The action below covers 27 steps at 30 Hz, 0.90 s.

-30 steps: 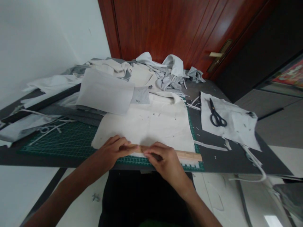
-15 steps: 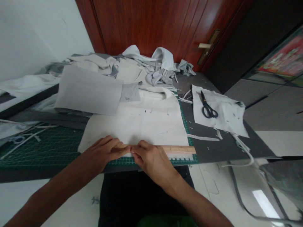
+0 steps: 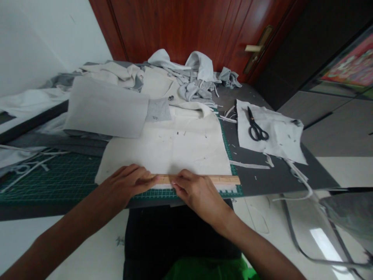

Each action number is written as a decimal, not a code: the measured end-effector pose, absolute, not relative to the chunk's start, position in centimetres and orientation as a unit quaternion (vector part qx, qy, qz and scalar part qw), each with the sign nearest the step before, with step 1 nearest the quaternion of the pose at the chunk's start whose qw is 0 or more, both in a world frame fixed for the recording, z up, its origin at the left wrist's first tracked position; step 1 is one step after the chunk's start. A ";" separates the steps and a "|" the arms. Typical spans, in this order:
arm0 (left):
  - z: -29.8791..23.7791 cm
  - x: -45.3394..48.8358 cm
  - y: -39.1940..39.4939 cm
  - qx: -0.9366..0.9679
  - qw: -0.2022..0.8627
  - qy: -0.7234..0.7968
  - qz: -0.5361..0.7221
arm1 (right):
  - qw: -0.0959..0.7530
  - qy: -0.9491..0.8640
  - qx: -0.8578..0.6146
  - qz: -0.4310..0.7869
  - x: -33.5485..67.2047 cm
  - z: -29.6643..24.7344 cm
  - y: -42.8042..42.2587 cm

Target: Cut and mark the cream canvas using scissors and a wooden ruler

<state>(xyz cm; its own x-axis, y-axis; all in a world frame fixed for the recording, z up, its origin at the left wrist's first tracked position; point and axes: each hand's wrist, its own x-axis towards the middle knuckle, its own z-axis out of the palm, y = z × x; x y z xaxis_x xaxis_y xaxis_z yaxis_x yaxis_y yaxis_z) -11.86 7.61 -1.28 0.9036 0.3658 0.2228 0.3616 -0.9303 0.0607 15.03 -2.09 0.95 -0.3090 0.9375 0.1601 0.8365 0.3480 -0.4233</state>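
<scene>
The left hand (image 3: 125, 184) and right hand (image 3: 198, 190) press flat, grips unclenched, on a wooden ruler (image 3: 204, 179) along the near edge of cream fabric (image 3: 171, 149) on a green cutting mat (image 3: 58, 179). Black scissors (image 3: 256, 126) lie at two o'clock on a white fabric piece (image 3: 281, 144), with cut strips (image 3: 249, 165) nearby.

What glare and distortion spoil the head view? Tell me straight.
In the head view, glare whitens the glossy floor, a softer sheen marks the red wooden door, and the wide lens tilts the dark table and leans the door's edges.
</scene>
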 end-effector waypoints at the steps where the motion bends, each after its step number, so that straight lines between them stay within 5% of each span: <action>1: -1.4 -11.9 7.6 0.975 0.009 0.187 0.119 | 0.195 -0.796 -0.557 0.136 15.3 1.0 -2.2; 27: -0.1 -11.1 7.8 0.966 0.107 0.190 0.136 | 0.226 -0.771 -0.586 0.106 22.2 0.0 -5.7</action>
<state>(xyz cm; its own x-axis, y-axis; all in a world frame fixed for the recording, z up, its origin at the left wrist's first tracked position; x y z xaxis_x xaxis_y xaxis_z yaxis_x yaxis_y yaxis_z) -11.08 7.82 -0.14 0.8908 0.3966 0.2217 0.3386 -0.9048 0.2581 22.23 -5.74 0.00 -0.2113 0.9511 0.2252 0.8555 0.2914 -0.4280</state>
